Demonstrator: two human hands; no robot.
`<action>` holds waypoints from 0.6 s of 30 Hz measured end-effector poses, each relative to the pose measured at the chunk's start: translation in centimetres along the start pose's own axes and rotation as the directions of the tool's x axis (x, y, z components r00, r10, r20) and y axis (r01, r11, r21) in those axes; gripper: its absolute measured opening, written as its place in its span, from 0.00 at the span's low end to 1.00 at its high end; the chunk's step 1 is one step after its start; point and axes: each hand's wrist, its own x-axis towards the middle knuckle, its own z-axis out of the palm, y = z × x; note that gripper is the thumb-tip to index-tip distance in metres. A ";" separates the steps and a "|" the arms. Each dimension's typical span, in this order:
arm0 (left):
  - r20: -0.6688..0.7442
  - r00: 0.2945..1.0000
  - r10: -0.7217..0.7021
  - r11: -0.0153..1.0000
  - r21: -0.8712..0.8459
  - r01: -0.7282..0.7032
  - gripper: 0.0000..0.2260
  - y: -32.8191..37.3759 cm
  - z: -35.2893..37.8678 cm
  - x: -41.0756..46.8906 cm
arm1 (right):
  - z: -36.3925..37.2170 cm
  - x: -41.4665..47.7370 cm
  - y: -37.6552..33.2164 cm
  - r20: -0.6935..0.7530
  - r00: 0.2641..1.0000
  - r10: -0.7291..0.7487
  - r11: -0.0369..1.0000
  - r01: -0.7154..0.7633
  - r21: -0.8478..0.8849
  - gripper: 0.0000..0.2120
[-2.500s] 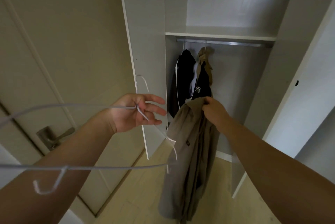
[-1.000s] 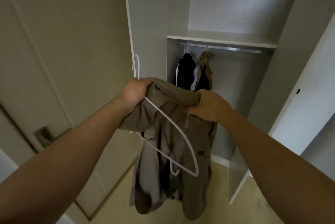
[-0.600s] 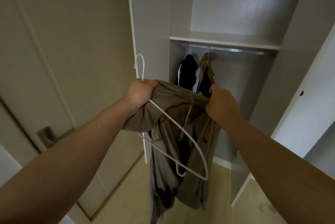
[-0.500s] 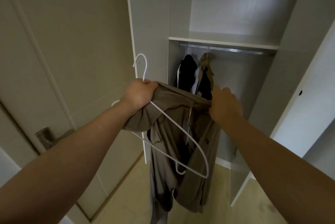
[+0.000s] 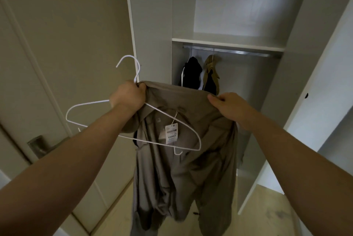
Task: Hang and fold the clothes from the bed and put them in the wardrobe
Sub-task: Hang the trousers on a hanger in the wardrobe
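Note:
I hold a taupe jacket (image 5: 183, 169) spread open in front of the open wardrobe (image 5: 229, 42). My left hand (image 5: 128, 95) grips the neck of a white wire hanger (image 5: 89, 103) together with one top edge of the jacket. My right hand (image 5: 228, 105) pinches the other top edge, at the same height. The hanger's right arm lies across the jacket's inside, over a white price tag (image 5: 171, 133). Its hook points up to the left of my left hand.
A black garment (image 5: 192, 71) and an olive garment (image 5: 211, 74) hang at the left end of the metal rail (image 5: 240, 52). The wardrobe's left door (image 5: 150, 25) and right door (image 5: 313, 90) stand open. A room door with a metal handle (image 5: 41, 145) is at the left.
My hands have moved apart, spreading the jacket's top edge wide so its inside and price tag show. The hanger has swung out to the left of my left hand.

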 end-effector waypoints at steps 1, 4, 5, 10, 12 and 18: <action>0.006 1.000 -0.001 1.000 -0.015 0.001 0.20 0.2 0.1 -0.1 | 0.0 -0.2 -0.6 -0.012 0.999 -0.032 0.999 0.032 0.016 0.34; -0.010 1.000 0.005 1.000 -0.016 -0.005 0.19 0.7 0.7 -0.8 | 0.4 -1.3 -3.0 0.040 0.993 -0.108 0.980 0.100 0.175 0.27; -0.024 1.000 0.007 1.000 -0.006 -0.007 0.19 0.8 0.9 -0.9 | 0.6 -1.9 -3.8 0.118 0.987 -0.112 0.953 0.073 0.295 0.23; -0.093 0.996 0.016 0.999 0.031 -0.014 0.18 0.6 1.3 -1.0 | 0.4 -4.7 -5.6 0.478 0.855 -0.200 0.767 -0.166 0.619 0.16; -0.131 0.990 0.047 0.996 0.085 -0.036 0.17 0.3 1.2 -1.0 | 0.2 -4.8 -5.8 0.383 0.915 -0.126 0.790 -0.141 0.597 0.11; -0.149 0.988 0.030 0.999 0.047 -0.023 0.18 0.5 0.7 -1.4 | 0.8 -4.6 -5.5 0.347 0.930 -0.123 0.663 -0.183 0.726 0.12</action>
